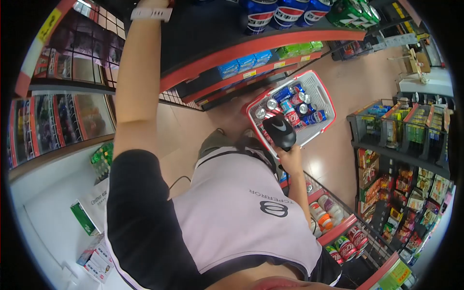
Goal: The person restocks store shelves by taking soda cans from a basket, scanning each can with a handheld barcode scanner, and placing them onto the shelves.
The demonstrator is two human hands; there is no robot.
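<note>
My right hand (291, 160) is wrapped round the handle of a black barcode scanner (281, 133), whose head overlaps the near side of a white basket with a red rim (323, 89). Several drink cans lie loosely in it, among them a blue Pepsi can (316, 117) and a red-and-white can (291, 116). My left arm stretches forward over a dark shelf (203, 43). Only the base of my left hand (153, 3), above a white wristband (151, 14), shows at the top edge; its fingers are cut off.
Blue Pepsi cans (261, 17) and green 7UP cans (353, 13) stand on the upper shelf, with blue boxes (246, 62) below. Packaged goods fill the rack (401, 193) at right. More cans (345, 246) sit in a shelf by my right elbow. Tiled floor (355, 79) surrounds the basket.
</note>
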